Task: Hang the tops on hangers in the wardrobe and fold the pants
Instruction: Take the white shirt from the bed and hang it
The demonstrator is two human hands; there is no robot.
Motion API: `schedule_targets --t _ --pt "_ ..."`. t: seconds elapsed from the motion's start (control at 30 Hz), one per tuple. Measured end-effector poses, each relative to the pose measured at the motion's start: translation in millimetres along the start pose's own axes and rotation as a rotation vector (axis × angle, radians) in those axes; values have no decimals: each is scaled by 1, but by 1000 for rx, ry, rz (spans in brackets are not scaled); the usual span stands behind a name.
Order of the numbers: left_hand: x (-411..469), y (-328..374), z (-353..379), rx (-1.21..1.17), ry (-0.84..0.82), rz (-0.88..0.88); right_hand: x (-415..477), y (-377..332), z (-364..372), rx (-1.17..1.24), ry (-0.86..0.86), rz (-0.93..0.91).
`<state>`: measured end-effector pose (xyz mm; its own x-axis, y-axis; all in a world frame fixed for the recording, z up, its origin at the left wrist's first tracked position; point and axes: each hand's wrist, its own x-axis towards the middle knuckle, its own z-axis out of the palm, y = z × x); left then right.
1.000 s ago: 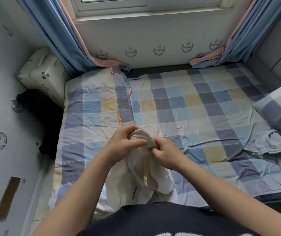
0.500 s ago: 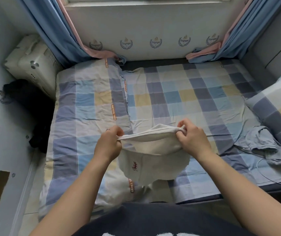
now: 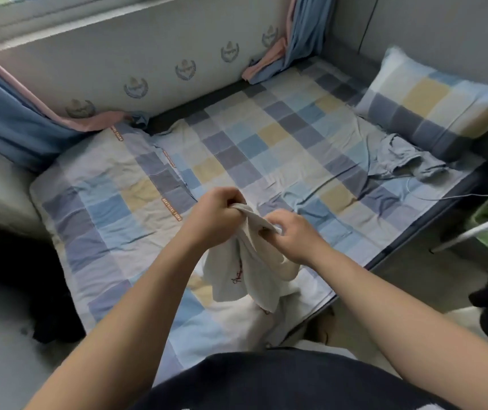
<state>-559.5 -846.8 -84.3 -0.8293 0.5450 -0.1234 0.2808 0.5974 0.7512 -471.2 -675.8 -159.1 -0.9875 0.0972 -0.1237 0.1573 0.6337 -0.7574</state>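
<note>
I am gripping the garment (image 3: 236, 279) with 2 hands above the near edge of the bed (image 3: 112, 220). My left hand (image 3: 216, 216) is clenching 1 end of a bunched hem or band. My right hand (image 3: 293, 239) is pinching the same edge just to its right. The 2 hands are sitting close together, so the cloth between them is slack. The rest is hanging down in folds, and its lower end is touching the sheet. A small red mark is showing on the hanging part. I cannot tell whether this piece is a top or pants.

A grey garment (image 3: 405, 161) is lying crumpled at the far right, just beside the pillow (image 3: 434, 105) and well apart from my hands. No hanger or wardrobe is showing.

Likely faults from here:

1. Slipping. My right hand is holding only a thin edge. A sharp shake is likely to pull it free and drop the garment over the near edge.
2. Twisting. I may be holding 2 layers as 1. Spreading them this way would leave the piece skewed.
3. Sorting wrongly. With the shape bunched up, I risk folding a top or hanging pants.
4. Creasing. Laying it down before it is opened flat would set the folds.
</note>
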Motion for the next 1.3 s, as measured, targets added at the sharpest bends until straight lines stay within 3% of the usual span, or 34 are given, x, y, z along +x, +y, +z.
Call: schedule_targets --t 0.13,0.3,0.47,0.63,0.8,0.97,1.3 --pt "-4 22 -8 -7 -68 143 -31 -7 1 -45 143 188" --pt "13 41 5 202 -6 294 -83 5 -56 -168 510 307" --pt "28 78 47 375 -104 421 -171 30 -108 -275 727 458" --pt "27 134 108 400 -240 584 -275 58 -135 -282 953 656" --pt "4 205 182 254 -451 750 -389 82 -174 -155 1115 778" --pt "-51 301 261 -35 -677 778 -507 96 -236 -52 1203 768" --pt "-159 531 403 -354 -798 961 -725 89 -377 -208 1456 714"
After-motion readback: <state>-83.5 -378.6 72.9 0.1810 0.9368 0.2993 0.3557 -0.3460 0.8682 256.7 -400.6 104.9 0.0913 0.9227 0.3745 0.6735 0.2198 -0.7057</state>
